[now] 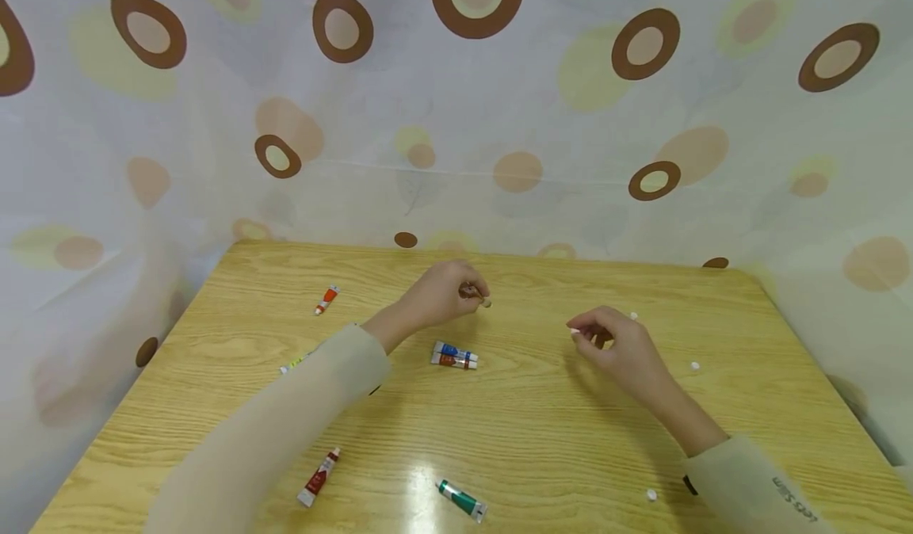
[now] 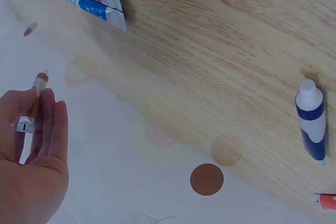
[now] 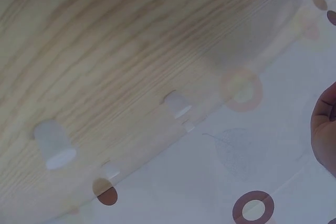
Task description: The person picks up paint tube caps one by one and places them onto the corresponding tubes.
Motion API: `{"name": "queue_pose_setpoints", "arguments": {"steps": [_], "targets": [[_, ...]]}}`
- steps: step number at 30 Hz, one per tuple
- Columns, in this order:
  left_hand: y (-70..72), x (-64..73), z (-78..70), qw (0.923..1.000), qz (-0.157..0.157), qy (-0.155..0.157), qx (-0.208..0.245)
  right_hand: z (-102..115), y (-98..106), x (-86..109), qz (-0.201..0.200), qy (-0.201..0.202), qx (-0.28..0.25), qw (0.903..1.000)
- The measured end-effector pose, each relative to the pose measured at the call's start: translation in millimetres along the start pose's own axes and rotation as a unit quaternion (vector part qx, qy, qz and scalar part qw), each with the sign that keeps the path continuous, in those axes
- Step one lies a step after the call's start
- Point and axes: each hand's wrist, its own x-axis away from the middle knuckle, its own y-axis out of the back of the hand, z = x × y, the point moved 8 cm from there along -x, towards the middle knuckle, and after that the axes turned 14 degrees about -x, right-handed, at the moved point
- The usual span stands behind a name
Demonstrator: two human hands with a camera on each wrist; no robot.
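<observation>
My left hand (image 1: 441, 295) is raised above the middle of the table, pinching a small paint tube with an ochre-brown band (image 2: 35, 103) between thumb and fingers. In the right half of the head view, my right hand (image 1: 624, 353) pinches a small white cap (image 1: 574, 331) between thumb and forefinger. The two hands are apart. Below the left hand, a blue paint tube (image 1: 456, 351) and a brownish-red paint tube (image 1: 453, 361) lie side by side. Only an edge of the right hand (image 3: 325, 129) enters the right wrist view, where its cap is hidden.
An orange-red tube (image 1: 327, 299) and a partly covered yellow-green tube (image 1: 294, 362) lie left. A dark red tube (image 1: 318, 477) and a green tube (image 1: 462, 501) lie nearer. White caps (image 1: 695, 366) are scattered right. A dark blue tube (image 2: 312, 121) shows in the left wrist view.
</observation>
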Motion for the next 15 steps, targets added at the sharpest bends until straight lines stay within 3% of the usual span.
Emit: {"name": "queue_pose_setpoints", "arguments": {"steps": [10, 15], "targets": [[12.9, 11.5, -15.1, 0.9969, -0.03, 0.005, 0.073, 10.1, -2.6, 1.8, -0.022, -0.009, -0.028, 0.9993], [16.9, 17.4, -21.9, 0.9911, -0.033, 0.014, 0.128, 17.6, -3.2, 2.2, -0.04, 0.011, -0.039, 0.9983]]}}
